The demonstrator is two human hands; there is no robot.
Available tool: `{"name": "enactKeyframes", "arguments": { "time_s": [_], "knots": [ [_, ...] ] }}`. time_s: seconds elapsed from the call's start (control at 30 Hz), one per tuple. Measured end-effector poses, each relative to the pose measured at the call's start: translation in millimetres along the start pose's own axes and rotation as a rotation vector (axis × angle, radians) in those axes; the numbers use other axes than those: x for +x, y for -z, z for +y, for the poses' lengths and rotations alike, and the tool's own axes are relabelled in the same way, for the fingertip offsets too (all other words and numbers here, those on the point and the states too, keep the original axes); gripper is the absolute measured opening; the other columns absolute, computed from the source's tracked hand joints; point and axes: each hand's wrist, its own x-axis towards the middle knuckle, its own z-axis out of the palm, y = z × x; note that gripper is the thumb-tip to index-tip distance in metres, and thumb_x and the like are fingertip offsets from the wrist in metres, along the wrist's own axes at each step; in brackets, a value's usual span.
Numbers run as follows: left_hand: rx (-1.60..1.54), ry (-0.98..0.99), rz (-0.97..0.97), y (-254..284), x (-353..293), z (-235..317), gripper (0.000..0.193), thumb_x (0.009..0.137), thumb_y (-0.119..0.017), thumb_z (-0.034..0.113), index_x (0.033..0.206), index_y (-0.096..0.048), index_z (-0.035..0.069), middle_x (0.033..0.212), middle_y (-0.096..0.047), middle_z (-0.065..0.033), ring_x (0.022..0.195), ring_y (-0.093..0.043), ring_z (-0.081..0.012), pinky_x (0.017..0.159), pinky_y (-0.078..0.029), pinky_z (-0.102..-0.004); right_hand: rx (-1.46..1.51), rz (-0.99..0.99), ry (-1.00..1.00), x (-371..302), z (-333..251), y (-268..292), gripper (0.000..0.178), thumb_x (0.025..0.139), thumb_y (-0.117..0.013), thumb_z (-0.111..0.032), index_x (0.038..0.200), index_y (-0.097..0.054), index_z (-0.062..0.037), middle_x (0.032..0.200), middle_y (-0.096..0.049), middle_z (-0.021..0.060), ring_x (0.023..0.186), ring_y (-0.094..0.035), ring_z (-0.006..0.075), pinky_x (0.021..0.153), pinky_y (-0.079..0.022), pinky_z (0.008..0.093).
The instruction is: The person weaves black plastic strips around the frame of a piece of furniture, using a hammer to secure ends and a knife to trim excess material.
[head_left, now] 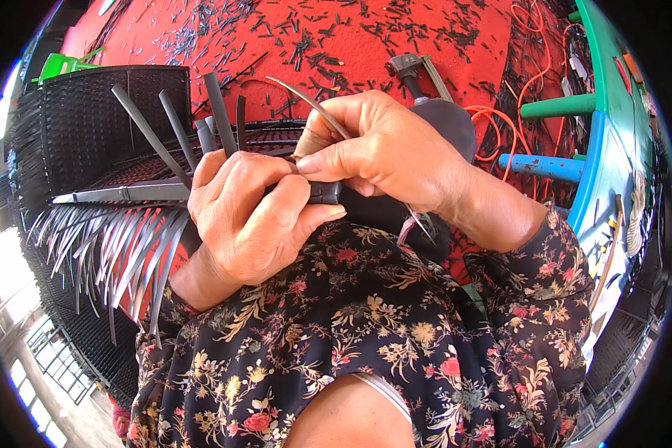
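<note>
My left hand (250,216) is closed around the black strip-wrapped edge (325,193) of a woven plastic-rattan piece, its thumb lying along the underside. Just right of it, my right hand (384,153) pinches a thin grey-black strip (306,98). The strip's upper end curves up and to the left, and a pointed tail hangs below the hand. Thumb and forefinger of that hand meet close to the left knuckles, and a brown covering wraps the forefinger. What lies between the two hands is partly hidden. Several flat dark strips (151,134) stick up beyond my left hand.
A fringe of loose grey strips (116,250) hangs at the left beside a black woven panel (119,112). Dark offcuts litter the red floor covering (261,45). A dark power tool (444,123), an orange cord (519,127) and a green-and-blue frame (601,142) are at the right.
</note>
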Motion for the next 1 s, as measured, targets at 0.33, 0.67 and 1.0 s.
{"name": "enactKeyframes", "arguments": {
  "time_s": [0.33, 0.67, 1.0],
  "knots": [
    [0.052, -0.084, -0.048, 2.0, 0.1, 3.8, 0.035, 0.072, -0.076, 0.028, 0.095, -0.064, 0.004, 0.076, -0.058, -0.0038, 0.063, -0.057, -0.0193, 0.055, -0.037, -0.0317, 0.148, 0.039, 0.016, 0.5, 19.9, 4.4, 0.013, 0.084, -0.066, -0.014, 0.086, -0.06, -0.0017, 0.067, -0.057, 0.0011, 0.048, -0.047, 0.0055, 0.041, -0.035, 0.0203],
    [0.066, -0.078, -0.096, 5.2, 15.3, -10.6, 0.038, 0.069, -0.076, 0.032, 0.085, -0.065, -0.001, 0.071, -0.056, -0.0068, 0.057, -0.054, -0.0213, 0.051, -0.039, -0.0325, 0.564, 0.473, -0.223, 17.9, 99.1, 16.3, 0.029, 0.095, -0.054, -0.032, 0.1, -0.047, -0.0041, 0.078, -0.056, 0.0132, 0.047, -0.05, 0.0119, 0.037, -0.033, 0.0229],
    [0.04, -0.045, -0.115, 5.4, 19.6, -37.1, 0.043, 0.076, -0.074, 0.031, 0.092, -0.063, -0.007, 0.078, -0.059, -0.0162, 0.066, -0.056, -0.0269, 0.056, -0.044, -0.0328, 0.528, 0.435, -0.142, 64.3, 112.2, 10.4, 0.021, 0.092, -0.06, -0.028, 0.09, -0.052, -0.0082, 0.067, -0.054, 0.0054, 0.045, -0.045, 0.009, 0.037, -0.029, 0.0222]
  ]
}}
